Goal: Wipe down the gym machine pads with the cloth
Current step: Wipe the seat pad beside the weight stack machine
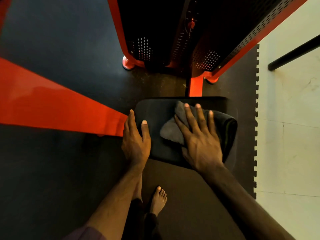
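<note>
Cloth (pixel 170 130), dark grey and crumpled, is seen lying on the black pad (pixel 155 111) of the gym machine, spread from the pad's middle toward its right edge. It is pressed flat under the right hand (pixel 199 135), whose fingers are held straight and splayed apart over the fabric; nothing is pinched or curled round. A grey corner of the cloth is left showing to the left of the palm, and a darker fold is seen past the little finger near the pad's right edge.

The left hand (pixel 136 139) is set against the pad's left edge, with the thumb laid on the top surface and the fingers extended along the side; its fingers are relaxed rather than clamped, though whether the edge is truly gripped cannot be told.

Beyond the pad's far edge a red upright post (pixel 195 87) is seen, leading to the red-framed weight stack housing (pixel 173 32) with perforated black panels. A broad red beam (pixel 52 104) is seen meeting the pad's left side. Below the pad, a bare foot (pixel 158 200) stands on the dark rubber floor mat (pixel 199 196), whose toothed edge adjoins pale tiles (pixel 290 135) on the right.
</note>
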`<state>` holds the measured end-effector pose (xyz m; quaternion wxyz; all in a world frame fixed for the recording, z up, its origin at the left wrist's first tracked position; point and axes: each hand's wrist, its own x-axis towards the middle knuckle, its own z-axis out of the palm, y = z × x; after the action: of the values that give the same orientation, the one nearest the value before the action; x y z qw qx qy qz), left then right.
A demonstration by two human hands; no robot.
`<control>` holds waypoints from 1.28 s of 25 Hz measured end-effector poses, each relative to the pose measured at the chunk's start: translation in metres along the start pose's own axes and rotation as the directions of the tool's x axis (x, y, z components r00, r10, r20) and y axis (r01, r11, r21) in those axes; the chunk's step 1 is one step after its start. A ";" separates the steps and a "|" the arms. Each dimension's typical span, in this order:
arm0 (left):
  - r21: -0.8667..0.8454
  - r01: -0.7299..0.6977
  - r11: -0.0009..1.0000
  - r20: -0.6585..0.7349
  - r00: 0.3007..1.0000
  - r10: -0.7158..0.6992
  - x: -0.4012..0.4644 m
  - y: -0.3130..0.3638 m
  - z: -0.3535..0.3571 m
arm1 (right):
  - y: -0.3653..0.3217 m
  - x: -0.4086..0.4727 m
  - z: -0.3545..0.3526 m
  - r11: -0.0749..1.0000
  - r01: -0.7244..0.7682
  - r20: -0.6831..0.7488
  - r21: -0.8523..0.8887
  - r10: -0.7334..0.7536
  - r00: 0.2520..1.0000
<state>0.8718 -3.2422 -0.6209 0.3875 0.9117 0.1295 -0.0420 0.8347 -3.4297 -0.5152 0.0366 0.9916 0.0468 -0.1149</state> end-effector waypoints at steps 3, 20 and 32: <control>-0.118 0.021 0.993 0.014 1.000 -0.020 0.002 -0.005 -0.001 | -0.009 -0.039 0.013 0.976 0.218 0.026 -0.014 -0.217 0.976; -0.183 0.032 0.983 -0.056 0.998 -0.043 0.002 -0.012 0.004 | 0.037 -0.098 0.007 0.980 0.187 0.019 -0.070 -0.186 0.982; -0.321 0.052 0.946 0.015 0.999 -0.050 0.006 -0.017 0.001 | 0.004 -0.087 0.010 0.959 0.276 0.064 -0.069 -0.272 0.960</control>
<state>0.8730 -3.2302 -0.6341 0.5299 0.8327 0.1570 -0.0336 0.7488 -3.4414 -0.5043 0.0596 0.9700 0.1869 -0.1437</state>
